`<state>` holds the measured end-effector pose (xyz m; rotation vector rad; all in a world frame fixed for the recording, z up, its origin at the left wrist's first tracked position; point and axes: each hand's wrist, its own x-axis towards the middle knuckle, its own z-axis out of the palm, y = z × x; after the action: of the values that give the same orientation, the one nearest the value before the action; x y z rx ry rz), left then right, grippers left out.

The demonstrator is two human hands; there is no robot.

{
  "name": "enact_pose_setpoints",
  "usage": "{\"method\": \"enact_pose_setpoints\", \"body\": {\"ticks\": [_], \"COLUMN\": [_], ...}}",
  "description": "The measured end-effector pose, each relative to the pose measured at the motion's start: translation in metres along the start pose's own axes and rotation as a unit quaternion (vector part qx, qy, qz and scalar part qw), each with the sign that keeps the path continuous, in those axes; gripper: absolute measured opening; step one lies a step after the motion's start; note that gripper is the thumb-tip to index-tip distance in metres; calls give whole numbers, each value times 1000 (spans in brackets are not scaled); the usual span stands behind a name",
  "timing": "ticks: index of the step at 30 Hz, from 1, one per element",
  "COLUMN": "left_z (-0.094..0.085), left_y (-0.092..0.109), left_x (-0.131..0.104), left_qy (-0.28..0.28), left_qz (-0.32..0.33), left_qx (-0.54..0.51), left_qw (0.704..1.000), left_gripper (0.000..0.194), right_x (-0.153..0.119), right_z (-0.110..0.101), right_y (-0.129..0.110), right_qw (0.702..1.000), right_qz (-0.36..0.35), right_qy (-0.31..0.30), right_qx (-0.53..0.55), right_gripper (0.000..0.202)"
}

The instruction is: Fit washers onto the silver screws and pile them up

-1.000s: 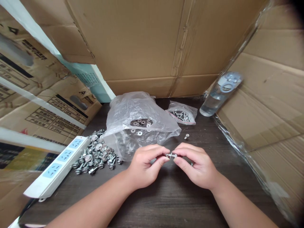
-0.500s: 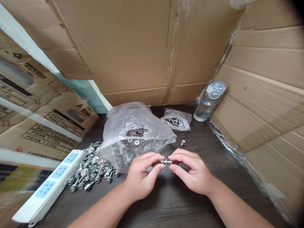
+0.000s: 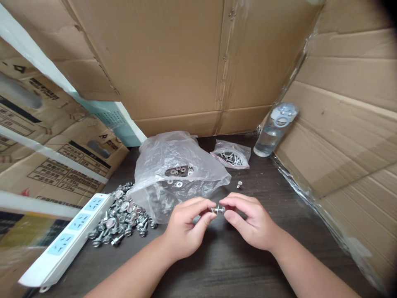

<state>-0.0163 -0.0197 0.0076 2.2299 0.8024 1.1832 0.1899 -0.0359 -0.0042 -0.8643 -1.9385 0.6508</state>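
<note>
Several cardboard panels (image 3: pixel 170 62) close in a dark table (image 3: pixel 217 273). Toward the back lies a big, crumpled, clear plastic bag (image 3: pixel 186 149). Left of it, a white power strip (image 3: pixel 68 238) borders a heap of bolts (image 3: pixel 124 217). A water bottle (image 3: pixel 273 132) stands by the right-hand panel. Near the middle, the left hand (image 3: pixel 186 229) pinches one end of a metal bolt (image 3: pixel 220 210) between thumb and forefinger; the right hand (image 3: pixel 251 223) grasps its other end likewise, above the table. Beyond them sits a small bag of screws (image 3: pixel 231 158), then one loose screw (image 3: pixel 239 184). Flat washers (image 3: pixel 179 184) show at the big bag's opening.
</note>
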Motion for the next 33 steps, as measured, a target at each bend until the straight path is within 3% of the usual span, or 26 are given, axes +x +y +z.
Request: {"method": "enact_pose_setpoints", "body": {"ticks": [4, 6, 10, 16, 23, 28, 33], "left_z": [0, 0, 0, -1, -1, 0, 0], "left_y": [0, 0, -1, -1, -3, -3, -2], "left_x": [1, 1, 0, -1, 0, -2, -2], "left_qy": [14, 6, -8, -16, -3, 17, -1], "left_qz": [-18, -25, -13, 35, 38, 15, -7], "left_qx": [-8, -16, -19, 10, 14, 11, -7], "left_qw": [1000, 1000, 1000, 999, 999, 1000, 1000], "left_gripper": [9, 9, 10, 14, 15, 14, 11], "right_x": [-1, 0, 2, 2, 0, -4, -1], "right_z": [1, 1, 1, 1, -1, 1, 1], "right_y": [-1, -3, -5, -3, 1, 2, -2], "right_qw": [999, 999, 1000, 1000, 999, 1000, 1000], "right_qz": [-13, -20, -23, -4, 21, -15, -14], "right_qy": [29, 29, 17, -20, -26, 10, 8], "right_qx": [17, 15, 4, 7, -10, 21, 15], "right_gripper": [25, 19, 10, 13, 13, 30, 14]}}
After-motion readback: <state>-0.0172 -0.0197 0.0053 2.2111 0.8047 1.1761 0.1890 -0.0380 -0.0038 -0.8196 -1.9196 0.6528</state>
